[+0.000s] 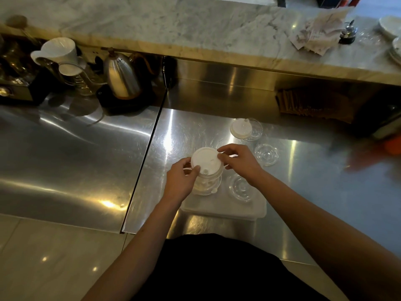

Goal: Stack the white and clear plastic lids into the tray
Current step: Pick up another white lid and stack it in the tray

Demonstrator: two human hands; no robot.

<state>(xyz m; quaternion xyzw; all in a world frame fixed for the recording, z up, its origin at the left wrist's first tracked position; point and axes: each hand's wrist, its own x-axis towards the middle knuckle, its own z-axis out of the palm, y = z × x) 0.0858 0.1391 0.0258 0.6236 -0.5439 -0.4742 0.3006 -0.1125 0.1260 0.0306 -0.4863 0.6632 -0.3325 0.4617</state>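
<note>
A white round lid (pixel 206 160) lies on top of a stack of lids (pixel 206 185) that stands in the left part of a clear plastic tray (pixel 225 208). My left hand (pixel 181 181) pinches the white lid's near left edge. My right hand (pixel 239 162) pinches its right edge. A clear lid (pixel 239 187) lies in the tray's right part, under my right wrist. On the steel counter beyond, another clear lid (pixel 266 154) lies alone. Farther back, a white lid (pixel 240 128) rests on a clear lid (pixel 256 129).
A steel kettle (pixel 121 78) on a black base, a white dripper (pixel 58 51) and glassware stand at the back left. A marble ledge (pixel 195 29) with papers (pixel 316 31) runs across the back. A dark seam (pixel 149 144) splits the steel counter. Brown sleeves (pixel 308 105) sit at the back right.
</note>
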